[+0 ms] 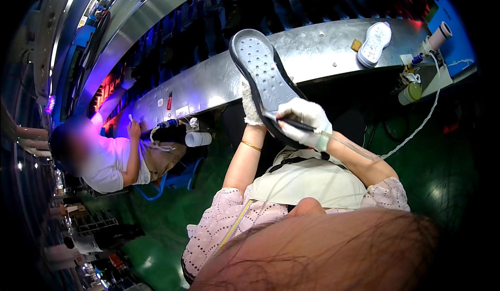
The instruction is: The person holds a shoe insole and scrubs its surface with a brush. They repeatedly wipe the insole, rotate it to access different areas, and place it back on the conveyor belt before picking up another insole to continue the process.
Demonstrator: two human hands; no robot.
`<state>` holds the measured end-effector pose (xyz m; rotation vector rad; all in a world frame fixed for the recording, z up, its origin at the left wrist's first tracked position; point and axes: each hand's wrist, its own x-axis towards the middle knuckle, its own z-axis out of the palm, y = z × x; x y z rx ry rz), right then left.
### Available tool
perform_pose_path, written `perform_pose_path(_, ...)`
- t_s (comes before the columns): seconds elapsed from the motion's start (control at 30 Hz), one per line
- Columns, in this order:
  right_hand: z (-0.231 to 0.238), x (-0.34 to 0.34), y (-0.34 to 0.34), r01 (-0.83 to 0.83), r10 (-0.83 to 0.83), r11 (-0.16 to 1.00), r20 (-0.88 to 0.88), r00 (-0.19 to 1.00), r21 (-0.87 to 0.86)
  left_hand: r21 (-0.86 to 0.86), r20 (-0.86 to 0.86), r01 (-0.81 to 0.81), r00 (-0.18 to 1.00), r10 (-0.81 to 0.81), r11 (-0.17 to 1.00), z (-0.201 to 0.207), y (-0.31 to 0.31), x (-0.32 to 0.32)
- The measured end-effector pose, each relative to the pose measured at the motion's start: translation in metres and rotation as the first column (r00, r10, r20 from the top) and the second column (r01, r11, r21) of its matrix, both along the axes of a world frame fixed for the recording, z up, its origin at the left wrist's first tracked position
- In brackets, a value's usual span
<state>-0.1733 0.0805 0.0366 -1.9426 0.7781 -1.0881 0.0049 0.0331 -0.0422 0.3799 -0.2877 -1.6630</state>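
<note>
Tilted up in front of me is a shoe sole [256, 57], grey and dimpled inside with a thick black rim. My left hand [250, 106], in a white knit glove, grips its left edge from the side, its fingers partly hidden behind the sole. A dark-handled brush [270, 115] is pinched in my gloved right hand [308, 118]. Its tip touches the sole's inner face near the lower left rim. From the brush's back end a thin clear tube [350, 146] runs along my right forearm.
A metal ledge [307, 51] edges a dark conveyor [208, 20]. On it lie a white sole [374, 43] and a small tan block [356, 45]. At right, a white hose [424, 121] hangs by a yellowish cup [410, 93]. A co-worker [112, 161] sits at left.
</note>
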Motion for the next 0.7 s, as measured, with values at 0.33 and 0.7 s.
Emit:
perform_pose_path(0.33,-0.005,0.005,-0.039,0.197,-0.248,0.951,0.21,0.946,0.236,0.031,0.026,0.166,0.986,-0.166,0.986,0.011,0.02,-0.003)
perform_pose_path(0.7,-0.028,-0.024,-0.003,0.082,-0.303,0.822,0.312,0.9,0.563,0.03,0.084,0.25,0.964,-0.252,0.968,-0.001,0.056,0.003)
